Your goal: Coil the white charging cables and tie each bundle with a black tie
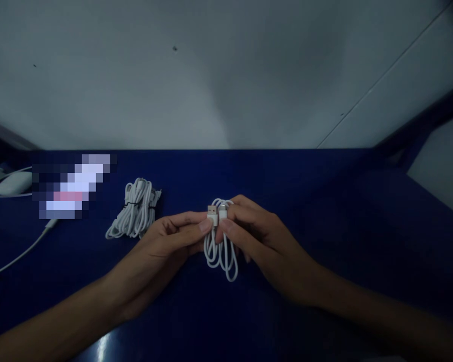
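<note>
pale grey panelling [136, 90] rises behind a glossy dark-blue table [287, 176], and the light is dim. just above the near middle of that table, between both hands, is a coiled white cable [225, 246]. the left hand [166, 244] pinches the usb plug [212, 211] with its thumb in front; the right hand [270, 241] grips the base of the second plug [223, 213] between thumb and fingers, partly hidden by the coil. this hold seems meant to keep the two ends side by side, both pointing away from the person, while the loops hang loosely below. the cable looks slim, smooth and clean, its plugs tipped in metal; i see no tie around it.

left of the hands lies a bundle of white cables [136, 221], cinched by dark ties [132, 203], probably set aside there to leave working room. farther left, a pixelated device [75, 186] sits by a white cord [26, 254] and a rounded white object [14, 183].
</note>
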A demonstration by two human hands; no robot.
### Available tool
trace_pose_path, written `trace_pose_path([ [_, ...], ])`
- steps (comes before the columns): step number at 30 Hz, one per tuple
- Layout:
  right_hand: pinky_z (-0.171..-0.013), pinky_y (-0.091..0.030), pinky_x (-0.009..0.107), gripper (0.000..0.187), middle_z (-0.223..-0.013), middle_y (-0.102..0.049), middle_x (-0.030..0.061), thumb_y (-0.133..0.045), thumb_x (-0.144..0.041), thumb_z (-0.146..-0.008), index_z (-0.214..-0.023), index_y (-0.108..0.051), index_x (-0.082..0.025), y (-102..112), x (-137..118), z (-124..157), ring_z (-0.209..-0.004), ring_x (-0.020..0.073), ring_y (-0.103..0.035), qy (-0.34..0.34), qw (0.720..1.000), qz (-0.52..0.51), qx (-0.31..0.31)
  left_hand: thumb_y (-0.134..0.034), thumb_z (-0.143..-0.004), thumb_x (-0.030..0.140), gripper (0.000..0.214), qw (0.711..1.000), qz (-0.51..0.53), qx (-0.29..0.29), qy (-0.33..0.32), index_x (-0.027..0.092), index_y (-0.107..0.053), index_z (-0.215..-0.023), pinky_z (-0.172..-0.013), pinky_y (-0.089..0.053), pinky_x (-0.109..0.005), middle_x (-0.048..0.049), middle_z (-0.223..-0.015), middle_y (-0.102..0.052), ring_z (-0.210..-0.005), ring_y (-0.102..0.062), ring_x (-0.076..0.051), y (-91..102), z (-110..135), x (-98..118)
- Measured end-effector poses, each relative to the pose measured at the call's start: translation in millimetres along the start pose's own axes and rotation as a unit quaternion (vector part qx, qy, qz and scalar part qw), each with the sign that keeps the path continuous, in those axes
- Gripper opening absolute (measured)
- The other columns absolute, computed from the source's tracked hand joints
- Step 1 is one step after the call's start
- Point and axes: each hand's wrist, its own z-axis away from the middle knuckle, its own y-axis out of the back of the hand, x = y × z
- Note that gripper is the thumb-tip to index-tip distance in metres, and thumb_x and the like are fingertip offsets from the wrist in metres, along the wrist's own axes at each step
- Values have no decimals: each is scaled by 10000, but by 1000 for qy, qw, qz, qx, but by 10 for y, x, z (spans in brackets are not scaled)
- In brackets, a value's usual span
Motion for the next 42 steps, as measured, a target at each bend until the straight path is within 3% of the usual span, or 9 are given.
trace_pose_path([
  [19,-709,-480,306,339,-959,-568,3,-557,-375,-1183,-923,-725,-238,-2,3,4,-848,149,-566,1,1000,5,-2,-653,-1125,260,257,1000,4,3,0,239,-837,-1303,-1093,-532,-372,-93,-1423,-780,-1322,-695,-269,-18,-7,-3],
  [29,-692,-483,302,331,-960,-559,-3,-558,-359,-1181,-920,-719,-234,-5,3,-7,-830,142,-556,-2,1000,1,-2,-717,-1090,287,238,1000,5,9,1,249,-849,-1285,-1106,-526,-412,-102,-1296,-829,-1308,-707,-289,-20,-14,10],
  [42,-724,-466,311,331,-948,-549,-4,-562,-351,-1180,-910,-713,-233,-4,12,0,-844,151,-546,11,1000,19,1,-694,-1103,281,248,1000,-2,6,0,240,-845,-1296,-1097,-536,-398,-105,-1347,-810,-1319,-697,-289,-31,-15,21],
])
